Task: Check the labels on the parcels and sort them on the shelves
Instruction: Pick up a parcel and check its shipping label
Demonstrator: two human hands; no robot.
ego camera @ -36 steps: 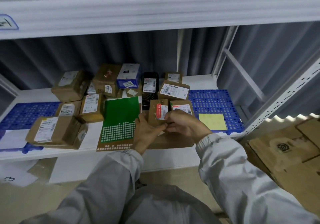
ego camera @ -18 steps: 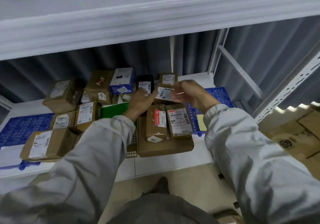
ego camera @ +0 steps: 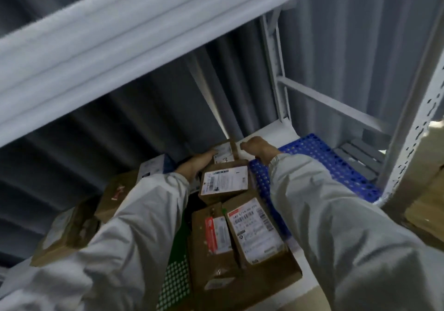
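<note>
The fingers of the left hand (ego camera: 195, 163) lie extended along the left edge of a small brown cardboard parcel with a white label (ego camera: 225, 151) at the back of the shelf, touching it; whether they grip it cannot be told through the motion blur. The fingers of the right hand (ego camera: 258, 148) are curled downward just to the right of the same parcel, apart from its label, and appear to hold nothing. Both forearms wear light grey sleeves (ego camera: 336, 214) that reach in from the lower edge of the view.

Directly in front of the small parcel stands a brown cardboard box with a large white barcode label (ego camera: 224, 182). Nearer the camera, two more brown parcels lie side by side on a wide flat brown carton (ego camera: 264, 279): one with a red-and-white label (ego camera: 216, 232) on the left, one with a long white printed label (ego camera: 255, 230) on the right. A green card with white dots (ego camera: 175, 282) lies to the left of that carton, partly under the left sleeve. Further brown boxes (ego camera: 115, 193) and a white-and-blue box (ego camera: 153, 166) sit to the left.

All rest on a white shelf board (ego camera: 269, 130) partly covered by a blue perforated plastic mat (ego camera: 319, 157). A white shelf beam (ego camera: 120, 46) crosses overhead, and a perforated white upright (ego camera: 413, 118) stands at right.
</note>
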